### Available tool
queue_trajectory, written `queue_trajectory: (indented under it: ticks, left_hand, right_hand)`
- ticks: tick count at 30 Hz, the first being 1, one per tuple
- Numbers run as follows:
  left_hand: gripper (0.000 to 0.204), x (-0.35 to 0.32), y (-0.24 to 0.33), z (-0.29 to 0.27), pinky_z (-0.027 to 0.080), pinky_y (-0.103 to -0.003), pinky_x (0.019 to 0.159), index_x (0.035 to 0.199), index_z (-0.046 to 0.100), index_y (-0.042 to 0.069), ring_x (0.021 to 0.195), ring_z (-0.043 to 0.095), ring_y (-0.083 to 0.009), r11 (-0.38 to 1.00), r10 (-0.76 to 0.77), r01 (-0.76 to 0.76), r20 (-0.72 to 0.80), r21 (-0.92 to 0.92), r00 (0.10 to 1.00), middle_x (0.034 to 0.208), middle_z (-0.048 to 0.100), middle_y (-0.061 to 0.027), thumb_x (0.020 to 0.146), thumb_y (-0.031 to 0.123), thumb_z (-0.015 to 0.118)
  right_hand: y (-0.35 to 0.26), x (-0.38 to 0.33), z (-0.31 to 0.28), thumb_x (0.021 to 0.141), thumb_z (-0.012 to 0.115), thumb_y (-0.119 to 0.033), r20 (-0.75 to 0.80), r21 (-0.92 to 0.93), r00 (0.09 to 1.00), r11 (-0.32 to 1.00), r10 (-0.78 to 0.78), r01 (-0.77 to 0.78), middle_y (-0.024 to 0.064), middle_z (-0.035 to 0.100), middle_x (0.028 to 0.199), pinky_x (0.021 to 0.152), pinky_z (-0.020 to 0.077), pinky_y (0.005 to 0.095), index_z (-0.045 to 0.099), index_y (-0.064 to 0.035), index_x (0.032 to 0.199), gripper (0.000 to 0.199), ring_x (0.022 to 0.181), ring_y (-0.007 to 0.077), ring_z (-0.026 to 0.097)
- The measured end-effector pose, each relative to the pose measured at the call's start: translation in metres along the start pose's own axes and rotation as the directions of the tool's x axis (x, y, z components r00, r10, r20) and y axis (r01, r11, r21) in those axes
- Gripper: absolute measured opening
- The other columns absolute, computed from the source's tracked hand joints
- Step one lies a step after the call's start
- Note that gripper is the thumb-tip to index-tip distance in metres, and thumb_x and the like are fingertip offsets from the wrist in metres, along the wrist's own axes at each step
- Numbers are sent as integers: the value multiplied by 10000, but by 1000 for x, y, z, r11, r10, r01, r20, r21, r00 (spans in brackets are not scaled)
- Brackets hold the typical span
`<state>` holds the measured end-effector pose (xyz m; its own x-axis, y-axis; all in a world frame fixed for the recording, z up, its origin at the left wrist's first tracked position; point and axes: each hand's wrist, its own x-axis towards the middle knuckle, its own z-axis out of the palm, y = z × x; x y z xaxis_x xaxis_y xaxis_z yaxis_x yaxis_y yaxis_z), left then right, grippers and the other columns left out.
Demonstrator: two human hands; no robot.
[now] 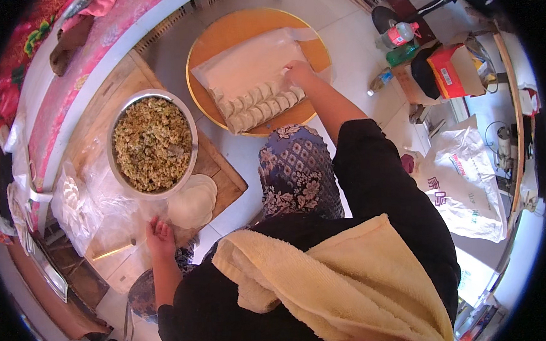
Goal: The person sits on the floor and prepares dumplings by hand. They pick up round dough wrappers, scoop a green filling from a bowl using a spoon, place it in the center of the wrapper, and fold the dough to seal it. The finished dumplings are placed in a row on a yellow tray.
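My right hand (298, 72) reaches out over a round orange tray (230, 32) lined with white paper (250, 59). Its fingers rest at the end of two rows of folded dumplings (259, 104); whether they pinch one I cannot tell. My left hand (160, 236) lies palm up and open on the wooden board (224, 172), just beside a small stack of round dough wrappers (193, 201). A metal bowl of chopped filling (152, 143) stands on the board beyond the wrappers. A yellow towel (326, 272) lies across my lap.
A clear plastic bag with more wrappers (79, 203) sits left of the bowl. A pink-covered table edge (80, 69) curves along the left. A white printed bag (462, 180), a red box (448, 71) and bottles (398, 37) crowd the floor at right.
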<state>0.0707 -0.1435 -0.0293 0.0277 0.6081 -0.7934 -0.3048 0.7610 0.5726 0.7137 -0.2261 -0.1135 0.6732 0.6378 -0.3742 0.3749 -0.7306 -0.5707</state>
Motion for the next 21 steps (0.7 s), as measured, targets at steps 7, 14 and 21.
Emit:
queue_trajectory:
  ticks: [7,14,21]
  left_hand:
    - [337,-8,1,6,532,-245,549,1053,611,112,621,626,-118,999,-46,46,-66,-1,997,745,659,1,965,407,475]
    - [332,-1,7,3,540,-246,519,1049,616,115,605,635,-117,998,-67,67,-1,-13,998,752,672,-7,955,412,498]
    - [346,-4,10,9,510,-225,538,1077,603,101,599,592,-101,999,-54,54,-33,8,998,725,637,8,960,409,495]
  right_hand:
    - [2,14,12,738,621,-190,63,-272,979,940,-195,205,152,684,900,827,500,412,727,-104,945,249,887,311,648]
    - [-2,2,9,724,626,-82,16,5,994,994,-106,106,161,683,882,704,548,391,707,-57,967,257,775,289,672]
    - [8,3,16,740,625,-68,11,-130,966,957,-259,258,166,672,897,628,563,370,694,-43,969,240,720,279,678]
